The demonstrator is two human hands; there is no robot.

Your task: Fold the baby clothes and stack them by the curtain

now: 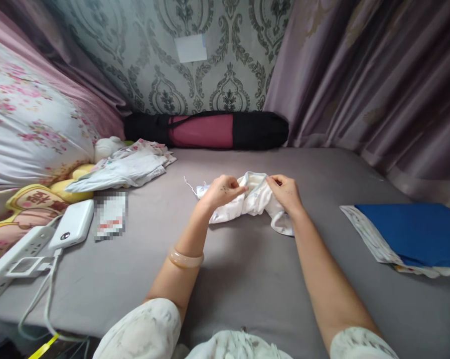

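Note:
A small white baby shirt (256,200) with a pale blue-edged neckline lies bunched on the grey sheet in front of me. My left hand (225,190) is closed on its left side near the neckline, thumb and fingers pinched together. On the other side of the neckline, my right hand (285,191) pinches the cloth at the edge. One sleeve with a blue-trimmed cuff hangs down beneath my right wrist. A thin white tie string sticks out to the left of the shirt. Parts of the garment are hidden behind my left hand and forearm.
Folded light clothes (129,167) lie at the back left, beside plush toys (34,209). A white power bank (72,223), cables and a power strip (17,259) stand at the left edge. A blue folded cloth (415,232) rests at right; a black-and-maroon bag (202,132) lies along the wall.

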